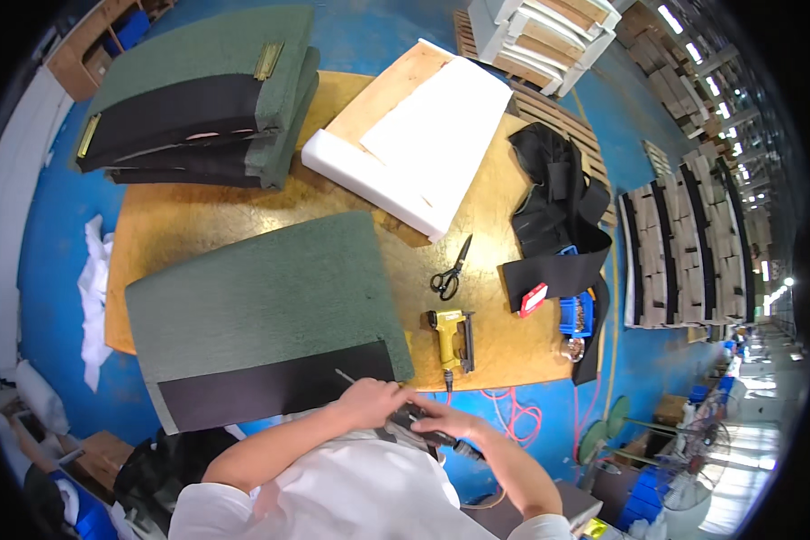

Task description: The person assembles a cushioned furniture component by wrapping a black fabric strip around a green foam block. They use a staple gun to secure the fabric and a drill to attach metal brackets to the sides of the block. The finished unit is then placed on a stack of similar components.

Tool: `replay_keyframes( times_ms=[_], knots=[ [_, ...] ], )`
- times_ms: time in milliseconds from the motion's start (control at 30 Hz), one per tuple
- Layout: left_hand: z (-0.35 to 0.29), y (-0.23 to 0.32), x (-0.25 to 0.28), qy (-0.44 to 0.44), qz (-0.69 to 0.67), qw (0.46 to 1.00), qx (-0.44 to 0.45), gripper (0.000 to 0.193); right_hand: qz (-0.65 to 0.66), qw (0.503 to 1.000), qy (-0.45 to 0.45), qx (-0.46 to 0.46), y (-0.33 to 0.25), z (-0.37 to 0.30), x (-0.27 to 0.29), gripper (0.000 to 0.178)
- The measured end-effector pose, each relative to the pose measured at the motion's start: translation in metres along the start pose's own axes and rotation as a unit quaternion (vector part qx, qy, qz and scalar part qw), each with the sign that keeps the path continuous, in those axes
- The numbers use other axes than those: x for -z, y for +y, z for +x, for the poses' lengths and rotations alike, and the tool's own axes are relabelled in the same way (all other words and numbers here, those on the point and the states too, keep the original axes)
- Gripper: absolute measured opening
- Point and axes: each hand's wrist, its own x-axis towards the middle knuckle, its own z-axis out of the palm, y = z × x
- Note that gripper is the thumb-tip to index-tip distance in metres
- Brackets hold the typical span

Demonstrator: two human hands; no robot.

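Close to my body I hold a black power screwdriver [409, 417] with a thin bit pointing up and left. My right hand [448, 421] is closed around its body. My left hand [371, 401] is closed on its front part, with the bit showing beyond the fingers. Under the bit, at the table's near edge, lies a green fabric-covered panel [261, 288] with a black strip [279, 389] along its near side. To the right of the panel are a yellow staple gun [449, 339] and black scissors [447, 281], both lying untouched.
Green padded panels [198, 49] are stacked at the table's back left. A wooden frame with white padding [441, 126] lies at the back middle. Black fabric strips [558, 207], a red-and-white box [533, 299] and a blue bin [576, 315] sit right. Red hose [520, 418] hangs below the edge.
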Motion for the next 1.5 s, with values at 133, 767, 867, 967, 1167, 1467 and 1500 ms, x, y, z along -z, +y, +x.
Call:
replay_keyframes(
  times_ms=[133, 767, 867, 967, 1167, 1467, 1500],
  knots=[
    [-0.026, 0.006, 0.009, 0.014, -0.087, 0.961, 0.262, 0.036, -0.455, 0.835, 0.243, 0.193, -0.029, 0.005, 0.025, 0.056],
    [-0.261, 0.024, 0.098, 0.449, -0.007, 0.827, 0.338, 0.056, 0.276, 0.884, -0.11, 0.362, -0.147, 0.188, -0.211, 0.054],
    [-0.338, -0.009, 0.059, 0.537, -0.002, 0.796, 0.28, 0.051, 0.288, 0.889, -0.048, 0.353, -0.148, 0.213, -0.255, 0.053],
    [-0.428, -0.061, -0.025, 0.412, 0.065, 0.781, 0.465, 0.052, 0.306, 0.888, -0.006, 0.344, -0.156, 0.232, -0.28, 0.051],
    [-0.47, -0.108, -0.029, 0.15, 0.143, 0.808, 0.551, 0.096, 0.287, 0.896, 0.067, 0.333, -0.169, 0.245, -0.308, 0.05],
    [-0.475, -0.117, -0.034, 0.148, 0.145, 0.815, 0.542, 0.095, 0.175, 0.93, 0.03, 0.321, -0.18, 0.279, -0.336, 0.05],
    [-0.473, -0.12, -0.033, 0.161, 0.141, 0.813, 0.541, 0.094, 0.159, 0.933, 0.02, 0.322, -0.181, 0.283, -0.34, 0.05]
  ],
)
